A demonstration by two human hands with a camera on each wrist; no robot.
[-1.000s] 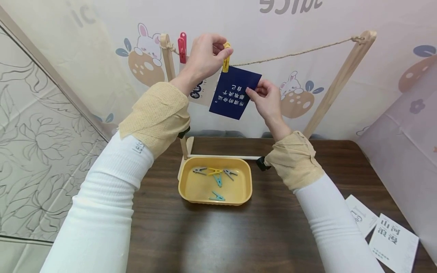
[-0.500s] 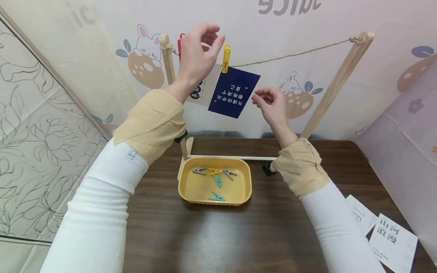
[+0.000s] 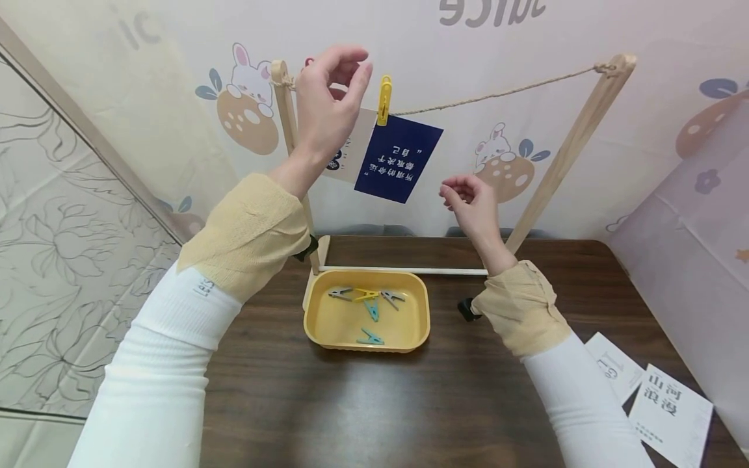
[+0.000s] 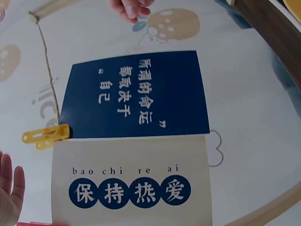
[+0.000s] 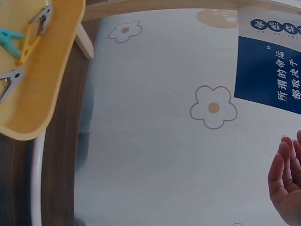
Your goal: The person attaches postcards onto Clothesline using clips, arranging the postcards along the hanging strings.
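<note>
A navy card (image 3: 399, 158) with white lettering hangs from a twine line (image 3: 497, 95), held at its upper left corner by a yellow clothespin (image 3: 383, 101). Beside it hangs a cream card (image 4: 131, 181) with dark blue circles, partly behind my left hand in the head view. My left hand (image 3: 330, 97) is just left of the clothespin, apart from it, fingers loosely bent and holding nothing. My right hand (image 3: 475, 207) hovers right of the navy card's lower edge, fingers loosely curled, likewise holding nothing. Of the red clothespin (image 3: 308, 62), only a bit shows past the left hand.
A yellow tray (image 3: 367, 344) with several grey, yellow and teal clothespins (image 3: 371, 337) stands on the dark wood table (image 3: 374, 403). Wooden posts (image 3: 564, 162) hold the line at both ends. White cards (image 3: 670, 416) lie at the table's right side. A printed curtain (image 3: 445, 39) hangs behind.
My left hand has let go of the yellow clothespin and moved left. My right hand has released the navy card and drawn back down and to the right. The card stays hanging.
</note>
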